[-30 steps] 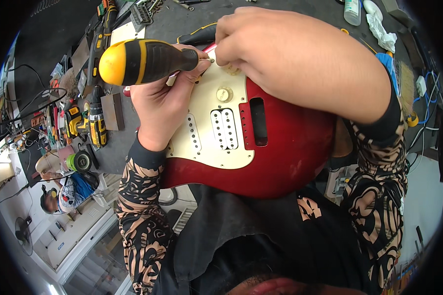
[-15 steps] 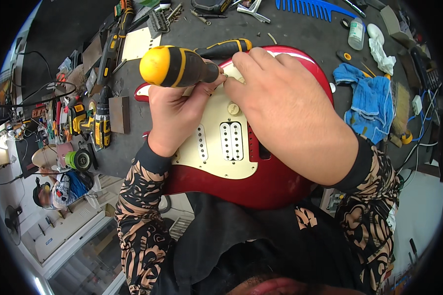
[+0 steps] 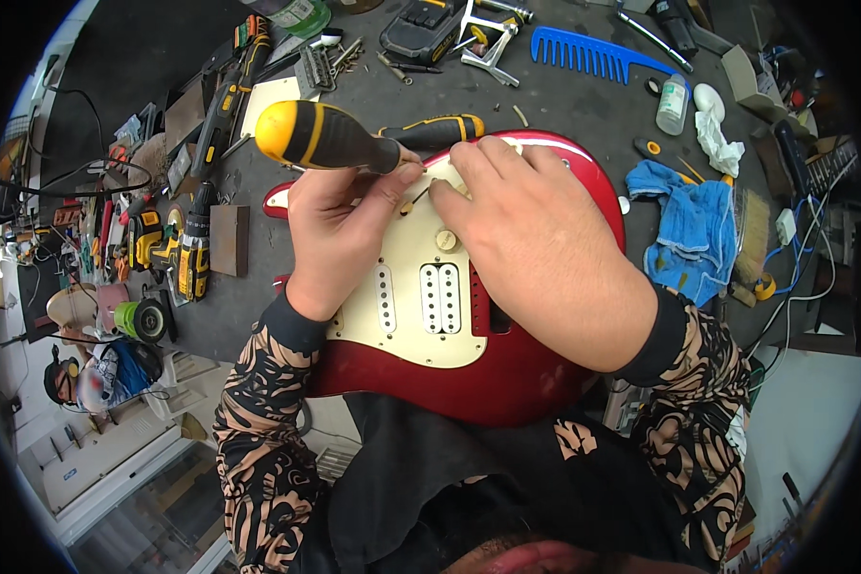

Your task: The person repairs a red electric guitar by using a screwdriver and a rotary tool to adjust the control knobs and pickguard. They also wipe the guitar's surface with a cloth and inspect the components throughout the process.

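Observation:
A red electric guitar body with a cream pickguard lies before me. Yellow and black, a screwdriver slants across its far left part. My left hand is closed around the narrow front end of that screwdriver, over the pickguard; its tip is hard to make out. With bent fingers my right hand presses on the guitar's far part, its thumb beside a slot in the pickguard. What lies beneath that palm is hidden. Nearer me are a cream knob, a white double-coil pickup and a narrow single-coil pickup.
Behind the guitar lies another yellow and black screwdriver. A blue comb, a clear bottle and a blue cloth are at the right. A cordless drill stands left. Farther off at lower left is another person.
The whole view has shifted, so the guitar and bench sit lower. The screwdriver's tip end and my right thumb, close together before, now show a gap with the pickguard slot in it.

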Demonstrator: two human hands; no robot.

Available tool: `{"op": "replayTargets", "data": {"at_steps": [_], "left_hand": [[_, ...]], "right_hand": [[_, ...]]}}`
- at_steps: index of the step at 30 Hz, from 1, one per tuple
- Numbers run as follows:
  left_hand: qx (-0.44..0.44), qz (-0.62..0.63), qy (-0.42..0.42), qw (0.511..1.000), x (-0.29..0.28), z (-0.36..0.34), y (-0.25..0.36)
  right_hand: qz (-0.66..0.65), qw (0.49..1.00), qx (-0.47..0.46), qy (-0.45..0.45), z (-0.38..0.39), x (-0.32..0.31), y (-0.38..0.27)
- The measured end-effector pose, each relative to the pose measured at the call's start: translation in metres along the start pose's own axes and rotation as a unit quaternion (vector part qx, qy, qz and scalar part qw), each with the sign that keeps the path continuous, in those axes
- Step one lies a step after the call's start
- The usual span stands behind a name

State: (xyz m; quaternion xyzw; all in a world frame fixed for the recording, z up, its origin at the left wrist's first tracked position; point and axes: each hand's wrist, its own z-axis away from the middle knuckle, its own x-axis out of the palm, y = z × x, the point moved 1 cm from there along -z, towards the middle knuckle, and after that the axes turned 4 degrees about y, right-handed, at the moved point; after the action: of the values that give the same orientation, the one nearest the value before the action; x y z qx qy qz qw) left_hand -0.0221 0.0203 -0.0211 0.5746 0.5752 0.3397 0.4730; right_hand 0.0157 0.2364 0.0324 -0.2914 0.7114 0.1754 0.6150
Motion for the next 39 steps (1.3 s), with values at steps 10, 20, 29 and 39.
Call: {"op": "replayTargets", "data": {"at_steps": [10,20,29,39], "left_hand": [[-0.051,0.102,0.050,0.992,-0.005,0.000,0.001],[-0.085,0.141,0.064,0.984,-0.006,-0.004,0.001],[-0.083,0.129,0.067,0.986,-0.008,-0.006,0.001],[-0.074,0.160,0.057,0.983,-0.009,-0.013,-0.001]], "right_hand": [[-0.002,0.998,-0.026,0.065,-0.006,0.002,0.003],[0.003,0.992,-0.092,0.088,-0.031,0.009,0.019],[-0.078,0.993,-0.060,0.068,-0.036,0.022,0.019],[-0.101,0.956,0.106,0.253,-0.068,0.011,0.122]]}}
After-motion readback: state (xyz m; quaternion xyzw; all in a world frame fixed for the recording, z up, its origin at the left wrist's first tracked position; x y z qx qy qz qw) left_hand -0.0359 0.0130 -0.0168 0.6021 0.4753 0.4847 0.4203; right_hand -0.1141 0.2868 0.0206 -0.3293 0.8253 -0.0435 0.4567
